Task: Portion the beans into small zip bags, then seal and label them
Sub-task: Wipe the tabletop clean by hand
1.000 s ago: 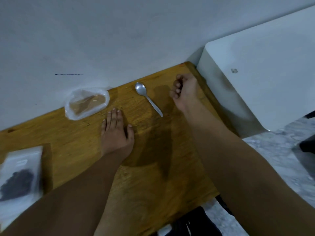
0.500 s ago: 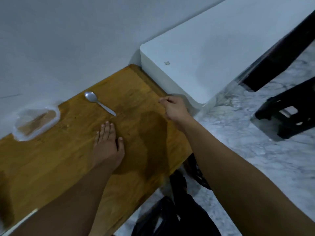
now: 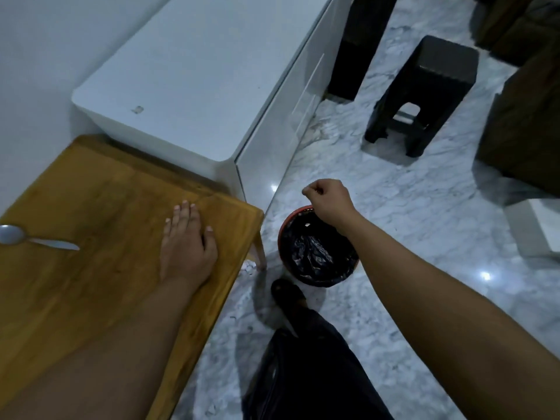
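My left hand lies flat, fingers straight, on the wooden table near its right end. A metal spoon lies on the table at the frame's left edge. My right hand hangs out past the table, over the far rim of a red bin lined with a black bag. Its fingers are curled together and nothing shows between them. A tiny white scrap shows inside the bin just below that hand. No bean bags or zip bags are in view.
A white cabinet stands against the table's far end. A dark stool and dark furniture stand on the marble floor to the right. My leg in black trousers and my foot are beside the bin.
The view has swung right and down, so the bags have left the frame. My right hand has moved from the table's far end out over the bin. My left hand stays flat on the table.
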